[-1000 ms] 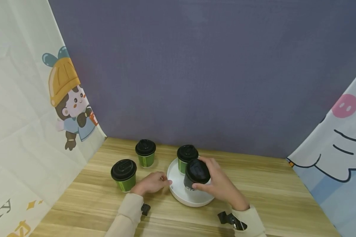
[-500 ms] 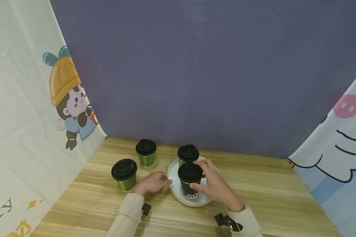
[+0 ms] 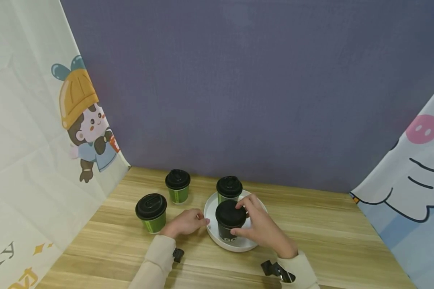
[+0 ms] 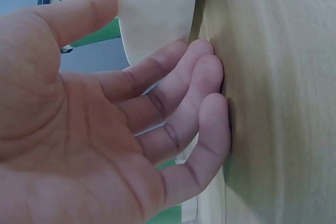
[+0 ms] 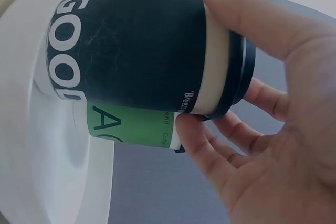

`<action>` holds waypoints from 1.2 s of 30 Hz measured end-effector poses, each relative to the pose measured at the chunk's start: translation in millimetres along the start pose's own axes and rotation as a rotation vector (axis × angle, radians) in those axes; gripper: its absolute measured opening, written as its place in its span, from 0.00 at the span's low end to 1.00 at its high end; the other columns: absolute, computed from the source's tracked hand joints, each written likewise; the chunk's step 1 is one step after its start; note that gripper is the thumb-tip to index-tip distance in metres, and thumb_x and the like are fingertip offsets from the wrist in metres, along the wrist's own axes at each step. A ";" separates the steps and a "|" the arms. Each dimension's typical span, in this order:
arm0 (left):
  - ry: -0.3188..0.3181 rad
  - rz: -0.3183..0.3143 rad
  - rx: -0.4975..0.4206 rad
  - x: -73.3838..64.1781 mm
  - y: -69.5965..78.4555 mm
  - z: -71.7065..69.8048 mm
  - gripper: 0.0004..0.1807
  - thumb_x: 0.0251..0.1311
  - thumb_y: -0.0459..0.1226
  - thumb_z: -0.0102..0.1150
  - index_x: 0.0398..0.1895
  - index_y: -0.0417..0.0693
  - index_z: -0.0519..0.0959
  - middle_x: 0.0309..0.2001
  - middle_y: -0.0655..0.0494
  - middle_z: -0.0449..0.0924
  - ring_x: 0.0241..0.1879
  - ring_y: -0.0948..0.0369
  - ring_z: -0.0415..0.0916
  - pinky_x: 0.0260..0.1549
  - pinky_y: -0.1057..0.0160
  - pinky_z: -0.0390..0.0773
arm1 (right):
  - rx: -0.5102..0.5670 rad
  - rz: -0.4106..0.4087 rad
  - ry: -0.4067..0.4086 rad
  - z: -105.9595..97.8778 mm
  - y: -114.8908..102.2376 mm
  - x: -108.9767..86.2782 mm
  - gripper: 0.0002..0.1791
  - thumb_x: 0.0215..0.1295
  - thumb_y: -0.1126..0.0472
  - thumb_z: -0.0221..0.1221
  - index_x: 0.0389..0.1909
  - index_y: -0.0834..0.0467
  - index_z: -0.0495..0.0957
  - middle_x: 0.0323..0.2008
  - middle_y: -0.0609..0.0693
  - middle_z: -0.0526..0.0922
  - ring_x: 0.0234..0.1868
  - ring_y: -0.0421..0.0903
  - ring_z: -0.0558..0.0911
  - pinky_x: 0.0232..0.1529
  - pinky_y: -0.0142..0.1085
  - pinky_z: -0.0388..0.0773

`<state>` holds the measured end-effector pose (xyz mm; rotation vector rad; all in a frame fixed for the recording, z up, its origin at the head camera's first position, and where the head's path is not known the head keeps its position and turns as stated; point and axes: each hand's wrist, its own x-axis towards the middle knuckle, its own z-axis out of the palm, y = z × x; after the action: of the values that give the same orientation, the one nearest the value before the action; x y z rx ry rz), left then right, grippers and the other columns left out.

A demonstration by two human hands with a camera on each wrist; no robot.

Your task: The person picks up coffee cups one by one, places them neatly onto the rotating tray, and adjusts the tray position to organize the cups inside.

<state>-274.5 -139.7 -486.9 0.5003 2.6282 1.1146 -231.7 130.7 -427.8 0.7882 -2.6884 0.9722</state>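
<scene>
My right hand (image 3: 262, 226) holds a black paper coffee cup (image 5: 131, 51) by its upper part, thumb on one side and fingers on the other. This cup has a black lid (image 3: 230, 213) and white lettering, and is over the white round plate (image 3: 214, 230); whether its base fully rests there I cannot tell. Behind it on the plate stands a green cup (image 3: 228, 197) with a black lid, partly hidden. At the plate's left edge, my left hand (image 3: 186, 222) pinches the rim and wall between thumb (image 4: 86, 14) and index finger, other fingertips against the table.
Two more green lidded cups stand on the wooden table (image 3: 329, 233) to the left: one near cup (image 3: 152, 212) beside my left wrist and one farther cup (image 3: 178, 186). A dark cloth wall (image 3: 238, 100) rises behind the table, with printed white sheets at both sides.
My right hand has brought the black cup left and a little toward me over the plate, and the cup looks more upright. The left hand has stayed on the plate's edge.
</scene>
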 end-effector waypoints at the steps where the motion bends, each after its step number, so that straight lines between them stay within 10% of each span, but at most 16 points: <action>1: 0.000 -0.002 -0.001 -0.1 0.1 -0.1 0.15 0.71 0.48 0.59 0.36 0.46 0.79 0.31 0.56 0.76 0.33 0.59 0.72 0.33 0.61 0.71 | -0.001 -0.009 0.000 0.8 0.0 0.0 0.34 0.46 0.56 0.82 0.52 0.52 0.73 0.54 0.47 0.70 0.52 0.44 0.75 0.51 0.42 0.80; 36: -0.014 0.000 0.012 -2.3 0.6 -4.3 0.17 0.68 0.48 0.60 0.44 0.43 0.80 0.35 0.55 0.80 0.37 0.58 0.75 0.38 0.57 0.75 | -0.021 0.045 0.074 22.1 -4.0 3.9 0.36 0.48 0.50 0.80 0.53 0.53 0.71 0.51 0.48 0.67 0.41 0.40 0.73 0.44 0.32 0.75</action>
<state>-273.9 -143.0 -483.3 0.5090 2.6240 1.0924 -232.6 112.3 -441.4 0.6771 -2.6586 0.9624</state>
